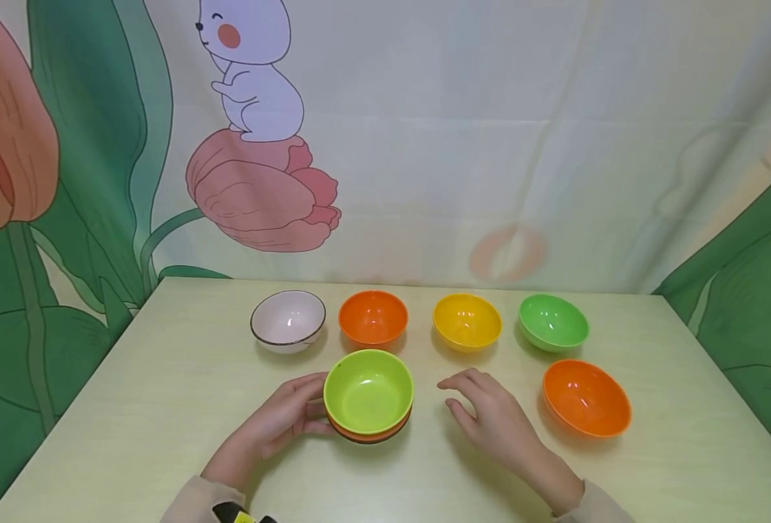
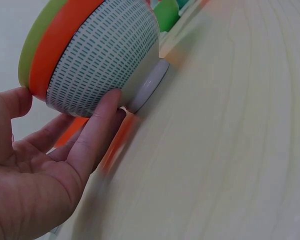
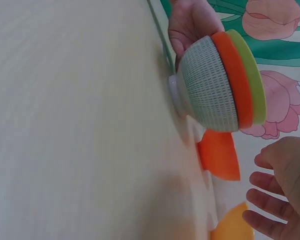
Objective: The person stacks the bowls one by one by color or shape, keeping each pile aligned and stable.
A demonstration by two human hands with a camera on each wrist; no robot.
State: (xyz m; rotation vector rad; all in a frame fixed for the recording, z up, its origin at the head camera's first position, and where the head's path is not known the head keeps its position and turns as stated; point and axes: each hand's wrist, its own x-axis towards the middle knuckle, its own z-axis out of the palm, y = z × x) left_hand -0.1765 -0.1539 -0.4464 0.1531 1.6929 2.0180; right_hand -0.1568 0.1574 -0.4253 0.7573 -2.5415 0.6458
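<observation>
A stack of bowls stands in front of me: a lime-green bowl (image 1: 368, 392) on top, an orange bowl (image 2: 65, 45) under it, and a white bowl with green dashes (image 2: 107, 57) at the bottom. My left hand (image 1: 287, 414) is at the stack's left side. In the left wrist view its thumb touches near the rims and its nearly straight fingers lie along the patterned bowl's side. To the right of the stack, apart from it, my right hand (image 1: 493, 421) hovers over the table with loosely bent fingers and nothing in them.
Along the table's (image 1: 163, 407) back stand a white bowl with a dark rim (image 1: 288, 319), an orange bowl (image 1: 373, 318), a yellow bowl (image 1: 466, 322) and a green bowl (image 1: 553, 322). Another orange bowl (image 1: 586, 398) sits right of my right hand. A printed curtain (image 1: 411, 145) hangs behind.
</observation>
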